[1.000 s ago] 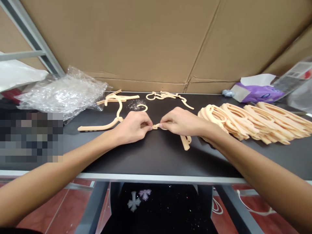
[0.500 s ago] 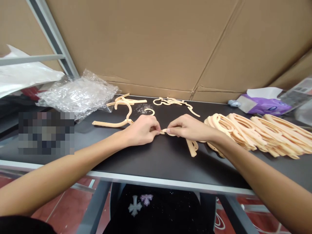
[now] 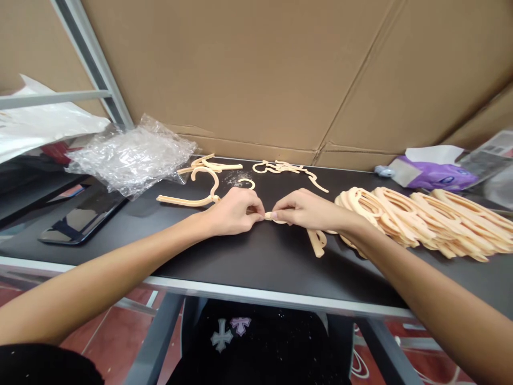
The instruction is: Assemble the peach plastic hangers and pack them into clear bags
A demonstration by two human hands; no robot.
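Observation:
My left hand (image 3: 232,213) and my right hand (image 3: 306,210) meet at the middle of the black table (image 3: 248,262), both pinching one peach-coloured plastic piece (image 3: 269,216) between their fingertips. The piece runs on under my right hand, and its end (image 3: 317,242) sticks out toward me. A long curved peach strip (image 3: 188,200) lies on the table just left of my left hand. To the right of my right wrist a row of several peach plastic frames (image 3: 417,219) leans stacked along the table.
Loose peach offcuts (image 3: 280,168) lie at the back of the table by the cardboard wall (image 3: 256,75). Crumpled clear plastic bags (image 3: 132,155) and a dark tablet (image 3: 82,219) sit at the left. A purple tissue pack (image 3: 435,174) is at the back right.
The view has shifted a little, so everything sits slightly right and lower. Both hands stay pinched together on the same small piece, with only small finger movements.

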